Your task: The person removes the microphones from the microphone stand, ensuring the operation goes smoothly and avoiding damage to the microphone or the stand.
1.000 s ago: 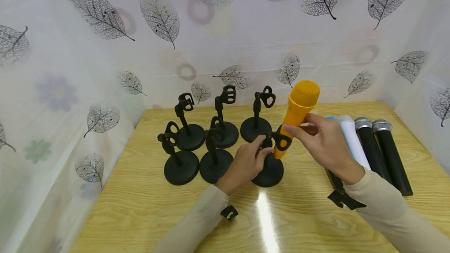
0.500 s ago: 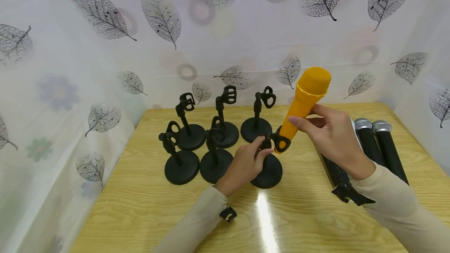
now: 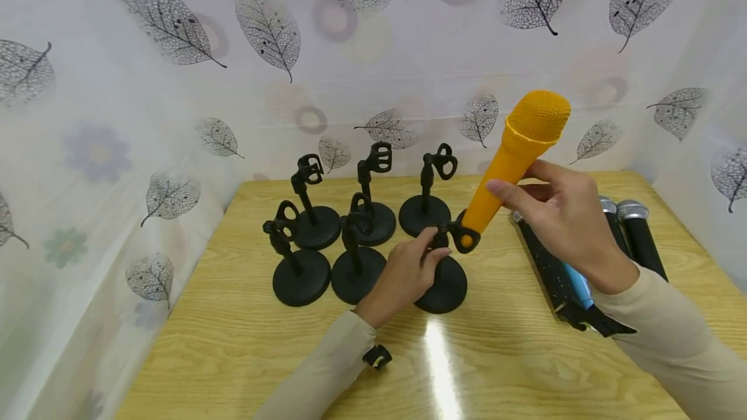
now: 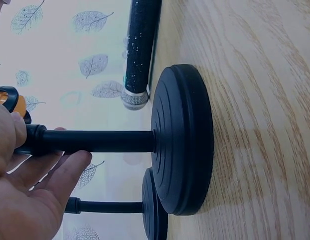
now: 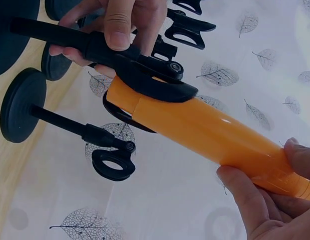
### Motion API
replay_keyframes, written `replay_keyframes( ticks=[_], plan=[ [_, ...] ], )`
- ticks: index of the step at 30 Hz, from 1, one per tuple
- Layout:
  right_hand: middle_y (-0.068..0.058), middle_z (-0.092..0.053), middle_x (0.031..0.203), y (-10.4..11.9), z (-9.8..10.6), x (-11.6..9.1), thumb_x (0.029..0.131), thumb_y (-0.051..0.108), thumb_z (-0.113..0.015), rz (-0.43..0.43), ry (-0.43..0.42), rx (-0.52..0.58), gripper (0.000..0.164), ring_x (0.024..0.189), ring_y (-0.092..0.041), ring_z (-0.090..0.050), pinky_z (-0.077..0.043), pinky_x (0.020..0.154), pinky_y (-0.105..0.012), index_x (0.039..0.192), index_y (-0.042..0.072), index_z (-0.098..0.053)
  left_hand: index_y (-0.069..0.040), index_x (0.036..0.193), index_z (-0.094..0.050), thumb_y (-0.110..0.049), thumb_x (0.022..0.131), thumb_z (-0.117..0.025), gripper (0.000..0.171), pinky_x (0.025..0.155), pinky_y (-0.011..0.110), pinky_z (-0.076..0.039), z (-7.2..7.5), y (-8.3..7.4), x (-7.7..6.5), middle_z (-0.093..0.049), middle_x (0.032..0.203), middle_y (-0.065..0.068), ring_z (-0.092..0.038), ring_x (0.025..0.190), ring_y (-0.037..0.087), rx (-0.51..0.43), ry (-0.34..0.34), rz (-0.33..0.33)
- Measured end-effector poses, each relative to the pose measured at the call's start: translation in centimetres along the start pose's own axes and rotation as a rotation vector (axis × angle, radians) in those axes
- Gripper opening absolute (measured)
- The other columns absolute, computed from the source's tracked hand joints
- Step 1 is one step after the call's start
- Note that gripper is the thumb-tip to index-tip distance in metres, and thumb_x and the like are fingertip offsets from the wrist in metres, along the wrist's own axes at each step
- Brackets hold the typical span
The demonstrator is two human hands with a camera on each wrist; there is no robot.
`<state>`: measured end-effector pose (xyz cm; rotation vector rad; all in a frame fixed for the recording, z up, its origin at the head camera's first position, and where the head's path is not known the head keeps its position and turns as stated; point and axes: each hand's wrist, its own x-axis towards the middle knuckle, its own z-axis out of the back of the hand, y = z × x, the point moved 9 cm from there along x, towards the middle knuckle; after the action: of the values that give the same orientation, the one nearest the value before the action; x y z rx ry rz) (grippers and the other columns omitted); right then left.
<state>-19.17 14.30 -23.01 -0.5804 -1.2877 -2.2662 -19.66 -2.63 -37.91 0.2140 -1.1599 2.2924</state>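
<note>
A yellow-orange microphone [image 3: 496, 170] slants up to the right, its head uppermost. My right hand [image 3: 566, 219] pinches its handle between thumb and fingers. The tail end of the handle sits inside the clip of a black desk microphone stand [image 3: 448, 290], the front right one of the group. In the right wrist view the clip [image 5: 155, 85] wraps round the orange handle [image 5: 205, 135] near its tail. My left hand [image 3: 403, 271] grips this stand's upright just below the clip. The left wrist view shows the stand's round base [image 4: 182, 140] flat on the table.
Several other black stands with vacant clips, such as the front left one [image 3: 300, 277] and the back right one [image 3: 425, 212], stand left of and behind the held stand. Several microphones lie at the right, including a speckled black one [image 3: 545, 261] and a plain black one [image 3: 644, 238], partly behind my right arm.
My right hand has drawn the microphone up and to the right, so less of its tail protrudes below the clip. My left hand keeps its grip on the stand, which has barely shifted.
</note>
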Motion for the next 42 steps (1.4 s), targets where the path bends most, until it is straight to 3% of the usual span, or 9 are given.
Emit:
replay_keyframes(
  ticks=[4, 10, 15, 23, 26, 31, 34, 38, 42],
  plan=[
    [-0.018, -0.073, 0.106, 0.2, 0.7, 0.2, 0.091, 0.006, -0.077, -0.017, -0.034, -0.003, 0.026, 0.077, 0.005, -0.07, -0.054, 0.067, -0.014, 0.114, -0.004, -0.071, -0.012, 0.11, -0.054, -0.027, 0.108, -0.052, 0.015, 0.048, 0.02, -0.03, 0.0, 0.1, 0.0, -0.043, 0.064, -0.003, -0.036, 0.05, 0.007, 0.01, 0.003, 0.014],
    [0.006, -0.073, 0.103, 1.1, 2.2, 0.7, 0.09, 0.002, -0.077, -0.042, -0.094, 0.04, 0.031, 0.081, 0.001, -0.072, -0.055, 0.068, -0.016, 0.119, -0.006, -0.069, -0.012, 0.11, -0.054, -0.028, 0.108, -0.051, 0.017, 0.048, 0.02, -0.031, 0.1, 0.2, -0.1, -0.043, 0.064, -0.003, -0.037, 0.051, 0.007, -0.003, 0.011, 0.028],
    [0.011, -0.073, 0.101, 2.0, 4.0, 1.5, 0.089, 0.001, -0.077, -0.034, -0.158, 0.055, 0.032, 0.081, -0.001, -0.073, -0.055, 0.067, -0.017, 0.119, -0.006, -0.07, -0.011, 0.114, -0.055, -0.029, 0.108, -0.051, 0.019, 0.048, 0.021, -0.031, 0.3, 0.4, -0.1, -0.043, 0.064, -0.003, -0.037, 0.051, 0.007, -0.002, 0.012, 0.04],
    [0.018, -0.07, 0.1, 0.7, 4.5, 1.9, 0.091, 0.007, -0.077, -0.065, -0.103, -0.024, 0.033, 0.077, 0.005, -0.07, -0.052, 0.07, -0.011, 0.122, -0.004, -0.069, -0.009, 0.124, -0.058, -0.028, 0.107, -0.053, 0.026, 0.054, 0.02, -0.04, 0.7, 1.1, 0.2, -0.061, 0.073, 0.0, -0.048, 0.057, 0.006, 0.005, -0.014, 0.074],
    [0.009, -0.071, 0.102, -0.8, 4.2, 1.9, 0.093, 0.014, -0.076, -0.111, -0.053, -0.087, 0.033, 0.075, 0.009, -0.067, -0.049, 0.068, -0.008, 0.121, -0.002, -0.069, -0.009, 0.127, -0.057, -0.028, 0.107, -0.053, 0.028, 0.059, 0.021, -0.044, 0.7, 1.4, 0.4, -0.069, 0.083, 0.003, -0.053, 0.062, 0.006, 0.005, -0.014, 0.084],
    [-0.021, -0.069, 0.111, -3.7, 3.2, 1.6, 0.096, 0.023, -0.074, -0.193, 0.046, -0.15, 0.039, 0.077, 0.015, -0.063, -0.047, 0.067, -0.007, 0.124, -0.003, -0.067, -0.005, 0.134, -0.056, -0.028, 0.108, -0.052, 0.035, 0.067, 0.023, -0.048, 0.9, 1.7, 0.5, -0.071, 0.085, 0.008, -0.057, 0.066, 0.007, -0.003, -0.007, 0.106],
    [-0.026, -0.066, 0.116, -5.7, 2.5, 1.2, 0.096, 0.028, -0.073, -0.256, 0.098, -0.167, 0.051, 0.089, -0.01, -0.073, -0.05, 0.067, -0.009, 0.132, -0.006, -0.058, -0.003, 0.137, -0.054, -0.028, 0.108, -0.051, 0.039, 0.07, 0.024, -0.049, 0.9, 1.9, 0.5, -0.071, 0.086, 0.008, -0.059, 0.067, 0.01, -0.001, -0.006, 0.111],
    [-0.027, -0.066, 0.117, -8.3, 1.6, 0.5, 0.096, 0.039, -0.071, -0.328, 0.154, -0.215, 0.06, 0.099, -0.042, -0.069, -0.055, 0.069, -0.021, 0.131, -0.006, -0.054, -0.002, 0.14, -0.053, -0.03, 0.108, -0.051, 0.042, 0.073, 0.024, -0.051, 0.9, 2.1, 0.6, -0.074, 0.095, 0.01, -0.063, 0.072, 0.011, 0.008, -0.009, 0.125],
    [-0.029, -0.068, 0.113, -10.4, 0.5, -0.1, 0.096, 0.045, -0.069, -0.342, 0.204, -0.273, 0.061, 0.093, -0.04, -0.069, -0.058, 0.073, -0.045, 0.124, -0.008, -0.06, -0.002, 0.141, -0.053, -0.032, 0.108, -0.05, 0.045, 0.073, 0.025, -0.051, 1.0, 2.2, 0.8, -0.073, 0.096, 0.011, -0.064, 0.073, 0.01, 0.025, -0.021, 0.13]
  ],
)
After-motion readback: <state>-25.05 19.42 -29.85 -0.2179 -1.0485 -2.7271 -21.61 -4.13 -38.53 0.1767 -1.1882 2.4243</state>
